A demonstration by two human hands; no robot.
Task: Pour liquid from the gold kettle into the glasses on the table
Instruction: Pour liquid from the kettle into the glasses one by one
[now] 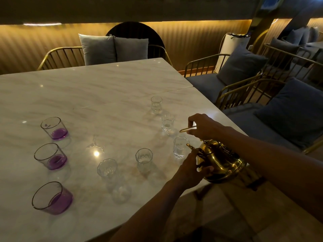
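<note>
I hold the gold kettle (pixel 225 165) at the near right edge of the table (pixel 104 88), with its body just over the table corner and its spout (pixel 191 147) pointing to the left and a little away from me. My right hand (pixel 204 127) is above the kettle and pinches the thin gold handle (pixel 187 129), which is raised over the lid. My left hand (pixel 189 169) is curled against the kettle's left side, below the spout, and supports it; I cannot tell how firmly the fingers close there. The relation that matters for the pour is spout to rim: the nearest small glass (pixel 180 149) stands just beside the spout tip, slightly beyond it, so I judge that a small tilt forward and to the left will bring the stream into it. Four more small clear glasses make a loose arc: the farthest one (pixel 156 104), the second one (pixel 167 124), a near-centre one (pixel 144 160) and a near-left one (pixel 107 169). Some seem to hold a little clear liquid, but the dim light does not let me say which. Well apart on the left stand three wider tumblers with purple liquid (pixel 55 128) (pixel 50 156) (pixel 52 198); they do not stand in the way. The risk I see is my own left hand, which lies between the kettle and the near-centre glass and may brush it when I move on. Chairs with grey cushions (pixel 113 48) stand around the table.
</note>
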